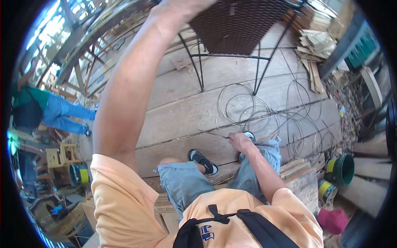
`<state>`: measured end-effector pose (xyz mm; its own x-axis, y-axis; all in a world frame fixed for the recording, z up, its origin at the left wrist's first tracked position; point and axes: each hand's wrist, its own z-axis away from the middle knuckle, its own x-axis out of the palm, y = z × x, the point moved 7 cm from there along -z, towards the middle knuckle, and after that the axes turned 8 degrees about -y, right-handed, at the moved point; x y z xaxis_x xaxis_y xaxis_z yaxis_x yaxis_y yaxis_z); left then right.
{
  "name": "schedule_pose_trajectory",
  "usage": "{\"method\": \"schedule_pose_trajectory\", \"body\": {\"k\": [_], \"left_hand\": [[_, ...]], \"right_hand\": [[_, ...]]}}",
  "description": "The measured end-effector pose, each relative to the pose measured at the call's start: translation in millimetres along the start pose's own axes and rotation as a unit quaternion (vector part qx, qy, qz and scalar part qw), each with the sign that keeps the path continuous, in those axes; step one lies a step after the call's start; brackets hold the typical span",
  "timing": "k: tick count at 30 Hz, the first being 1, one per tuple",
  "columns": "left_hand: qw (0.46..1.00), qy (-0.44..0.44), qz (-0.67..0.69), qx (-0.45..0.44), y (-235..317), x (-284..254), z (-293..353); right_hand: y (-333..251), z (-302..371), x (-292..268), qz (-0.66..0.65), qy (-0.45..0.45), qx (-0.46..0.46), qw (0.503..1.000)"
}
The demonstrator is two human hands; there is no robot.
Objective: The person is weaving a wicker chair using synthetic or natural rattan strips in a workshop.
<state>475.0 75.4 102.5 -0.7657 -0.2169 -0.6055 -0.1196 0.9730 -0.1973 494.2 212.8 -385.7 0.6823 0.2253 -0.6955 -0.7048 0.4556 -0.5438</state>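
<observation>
Thin tool [214,134] points left from right hand [240,142]; long axis crosswise.

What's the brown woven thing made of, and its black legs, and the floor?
Woven panel: rattan or plastic strips, hard to tell; dark, maybe slightly shiny, tightly criss-crossed. Black legs: probably painted metal, since they're thin, straight and dark. Floor: most likely bare wood, because it's long, dull brown planks with seams.
</observation>
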Motion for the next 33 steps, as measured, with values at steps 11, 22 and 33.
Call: {"method": "schedule_pose_trajectory", "body": {"k": [11, 22, 33], "left_hand": [[0.975, -0.196, -0.017, -0.099, -26, 63, -30], [0.927, -0.214, 0.234, 0.200, 86, 92, -59], [0.976, -0.164, -0.139, -0.021, 50, 121, -73]], "right_hand": [[74, 37, -6, -0.050, 0.094, -0.047, 0.993], [133, 85, -44, -0.225, 0.227, 0.120, 0.940], [105, 47, -50, -0.144, 0.098, 0.073, 0.982]]}}
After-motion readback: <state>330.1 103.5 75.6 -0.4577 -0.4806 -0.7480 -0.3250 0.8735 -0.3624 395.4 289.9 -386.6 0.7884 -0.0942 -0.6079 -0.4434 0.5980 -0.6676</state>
